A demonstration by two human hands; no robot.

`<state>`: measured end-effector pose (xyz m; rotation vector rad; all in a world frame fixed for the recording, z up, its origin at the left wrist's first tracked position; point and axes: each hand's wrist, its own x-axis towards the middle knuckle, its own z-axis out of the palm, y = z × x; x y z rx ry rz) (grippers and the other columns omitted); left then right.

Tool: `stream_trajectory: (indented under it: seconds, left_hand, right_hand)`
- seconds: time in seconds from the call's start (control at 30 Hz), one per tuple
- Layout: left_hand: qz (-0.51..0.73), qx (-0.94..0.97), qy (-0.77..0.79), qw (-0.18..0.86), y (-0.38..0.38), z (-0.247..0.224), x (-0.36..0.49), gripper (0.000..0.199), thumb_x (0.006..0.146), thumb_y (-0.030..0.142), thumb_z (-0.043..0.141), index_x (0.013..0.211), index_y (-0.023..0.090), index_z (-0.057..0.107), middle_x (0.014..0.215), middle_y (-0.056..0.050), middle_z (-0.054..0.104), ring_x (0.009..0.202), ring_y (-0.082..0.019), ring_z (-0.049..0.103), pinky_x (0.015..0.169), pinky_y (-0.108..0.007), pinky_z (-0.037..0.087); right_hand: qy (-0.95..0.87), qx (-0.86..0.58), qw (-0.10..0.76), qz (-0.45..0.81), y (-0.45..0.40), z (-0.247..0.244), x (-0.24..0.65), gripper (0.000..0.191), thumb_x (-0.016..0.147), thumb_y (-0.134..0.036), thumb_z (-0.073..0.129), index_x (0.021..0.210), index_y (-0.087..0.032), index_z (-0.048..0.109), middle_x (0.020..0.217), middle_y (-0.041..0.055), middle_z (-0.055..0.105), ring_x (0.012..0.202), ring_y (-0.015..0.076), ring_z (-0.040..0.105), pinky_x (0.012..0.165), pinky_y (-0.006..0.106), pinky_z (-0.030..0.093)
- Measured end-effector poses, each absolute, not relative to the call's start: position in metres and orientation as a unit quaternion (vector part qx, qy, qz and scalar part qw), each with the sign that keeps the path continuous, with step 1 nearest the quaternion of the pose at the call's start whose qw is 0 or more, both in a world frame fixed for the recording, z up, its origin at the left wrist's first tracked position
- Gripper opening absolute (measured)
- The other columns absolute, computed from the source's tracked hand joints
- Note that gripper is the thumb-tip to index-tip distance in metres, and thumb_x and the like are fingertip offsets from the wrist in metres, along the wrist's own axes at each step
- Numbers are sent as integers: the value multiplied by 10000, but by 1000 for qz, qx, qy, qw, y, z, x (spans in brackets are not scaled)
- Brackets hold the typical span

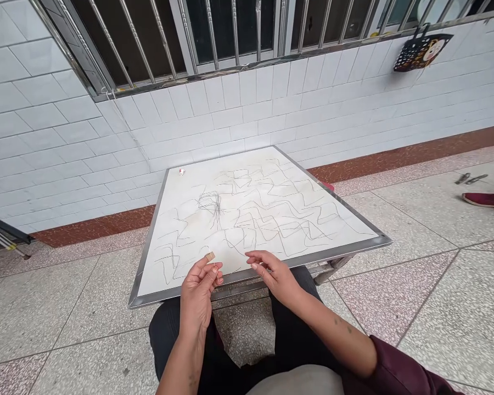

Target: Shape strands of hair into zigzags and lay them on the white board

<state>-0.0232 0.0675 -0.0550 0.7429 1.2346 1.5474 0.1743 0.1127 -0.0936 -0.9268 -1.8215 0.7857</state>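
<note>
At the near edge of the white-topped table (197,241), my left hand (200,285) is closed, thumb against fingers, on a thin strand that barely shows. A tan strip of tape wraps one of its fingertips. To the right, my right hand (274,274) curls over the edge with thumb and fingertips close together; whatever is between them is too fine to make out. Thin, dark, bent wire-like strands (271,222) lie spread across the tabletop. Beyond my left hand is a tangled bunch of similar strands (211,202).
A small red-and-white item (181,171) lies at the table's far left corner. Behind stands a white tiled wall (214,118) with barred windows, and a dark basket (422,52) hangs there. A dark red shoe (488,200) is on the floor at right.
</note>
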Motion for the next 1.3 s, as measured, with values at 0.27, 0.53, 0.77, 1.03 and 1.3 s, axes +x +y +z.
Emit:
stream_trajectory:
  seconds: [0.27, 0.53, 0.77, 1.03, 1.3]
  left_hand:
    - [601, 402, 565, 396, 60, -62, -11, 464, 742, 363, 760, 1163, 190, 670, 833, -37, 735, 751, -169, 663, 734, -305, 536]
    - [499, 524, 644, 249, 42, -65, 1, 538, 858, 344, 638, 1381, 286, 527, 916, -23, 749, 770, -214, 683, 786, -343, 506]
    - [437, 637, 619, 143, 37, -82, 10, 481, 899, 270, 551, 1381, 267, 538, 925, -31, 757, 792, -214, 691, 805, -340, 521]
    - [510, 544, 645, 166, 27, -76, -19, 411, 910, 419, 568, 1272, 225, 596, 1025, -69, 747, 815, -199, 720, 722, -324, 590]
    - [421, 667, 611, 74, 26, -29, -39, 280, 956, 346, 510, 1146, 244, 688, 1082, -55, 737, 976, -214, 687, 858, -355, 549]
  right_hand:
    - [-751, -338, 504, 261, 95, -76, 169, 237, 977, -305, 489, 1174, -252, 610, 1074, 86, 672, 993, 242, 577, 855, 418, 495]
    - [-694, -332, 454, 449, 89, -75, 155, 446, 890, -458, 590, 1273, -240, 520, 1069, 78, 653, 948, 211, 608, 773, 342, 517]
    - [-626, -371, 462, 506, 98, -85, 150, 246, 909, -384, 556, 1103, -261, 644, 922, 23, 671, 812, 168, 627, 750, 307, 508]
    - [-610, -390, 460, 514, 103, -90, 154, 216, 908, -363, 538, 1035, -254, 675, 802, 13, 655, 673, 151, 581, 539, 238, 466]
    - [-739, -345, 429, 389, 98, -74, 147, 131, 923, -247, 525, 956, -232, 651, 786, 1, 665, 697, 144, 604, 640, 258, 476]
